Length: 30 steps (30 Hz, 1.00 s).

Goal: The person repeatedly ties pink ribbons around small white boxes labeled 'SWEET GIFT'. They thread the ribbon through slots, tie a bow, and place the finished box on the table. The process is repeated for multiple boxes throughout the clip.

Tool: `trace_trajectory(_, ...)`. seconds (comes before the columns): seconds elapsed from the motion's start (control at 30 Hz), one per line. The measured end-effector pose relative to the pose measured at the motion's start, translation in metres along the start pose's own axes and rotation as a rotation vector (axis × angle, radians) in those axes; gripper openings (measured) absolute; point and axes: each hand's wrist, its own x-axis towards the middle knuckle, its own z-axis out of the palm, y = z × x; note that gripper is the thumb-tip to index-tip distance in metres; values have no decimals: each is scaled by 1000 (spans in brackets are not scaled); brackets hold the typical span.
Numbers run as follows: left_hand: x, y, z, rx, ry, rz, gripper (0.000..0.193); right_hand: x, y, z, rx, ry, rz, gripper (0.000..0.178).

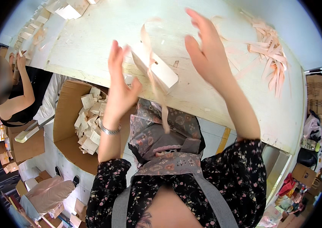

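A small white box lies tilted near the front edge of the pale worktable. A pale pink ribbon runs across it, seemingly through a slot in its top. One end curls up beyond the box, and the other hangs over the table edge toward my apron. My left hand is raised just left of the box, fingers apart, with nothing in it. To the right and a little beyond the box, my right hand is lifted with its fingers spread and holds nothing. Both hands are slightly blurred.
Loose pink ribbons are heaped at the table's right. A big cardboard carton full of small white boxes stands left of me. More white boxes sit at the far left. A co-worker's arm shows at left; another person is lower left.
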Motion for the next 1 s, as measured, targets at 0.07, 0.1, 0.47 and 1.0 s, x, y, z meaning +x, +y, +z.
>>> trace_trajectory(0.07, 25, -24, 5, -561, 27, -145, 68, -39, -23, -12, 68, -28, 156, 55)
trace_trajectory(0.1, 34, -31, 7, -661, -45, -206, 66, -55, -31, -7, 85, -44, 174, 56)
trace_trajectory(0.47, -10, 8, -4, 109, 12, 10, 36, -77, -19, -12, 191, -107, 268, 24)
trace_trajectory(1.0, 40, 25, -21, 188, -500, 118, 13, -75, -31, 15, -170, 27, -107, 15)
